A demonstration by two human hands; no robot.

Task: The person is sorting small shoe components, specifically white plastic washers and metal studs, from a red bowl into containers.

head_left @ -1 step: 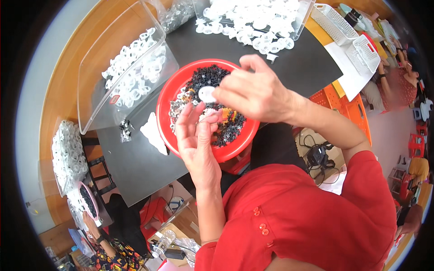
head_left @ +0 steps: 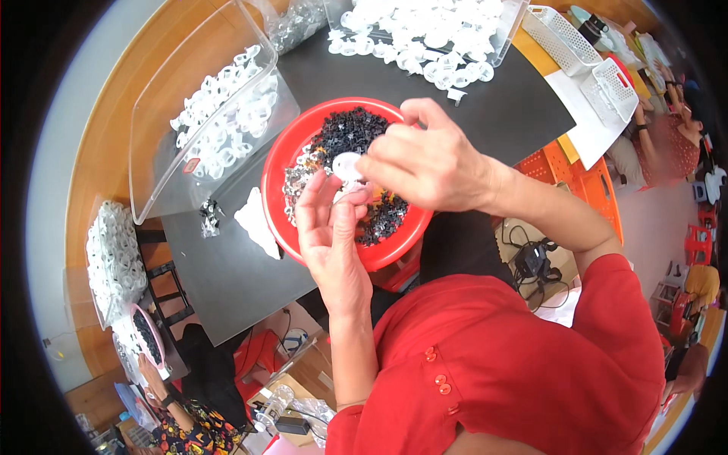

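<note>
My right hand (head_left: 428,159) pinches a white round plastic disc (head_left: 347,166) above a red round basin (head_left: 274,216). Palm up under the disc, my left hand (head_left: 330,224) has its fingers curled and the thumb close to the index finger. What lies between those fingertips, if anything, I cannot make out. Inside the basin is a heap of small black plastic parts (head_left: 345,130). Small silver-white pieces (head_left: 297,186) lie along its left side, and some orange and pink shows behind my fingers.
A clear bin (head_left: 155,163) with white ring parts (head_left: 227,121) stands left of the basin. More white parts (head_left: 425,34) fill a tray at the back. White cloth (head_left: 256,224) touches the basin. White baskets (head_left: 561,38) are at far right; a co-worker's hand (head_left: 152,375) at lower left.
My right hand has shifted down very slightly, and the disc in it appears a little tilted. The basin has hardly moved. My left hand looks almost the same.
</note>
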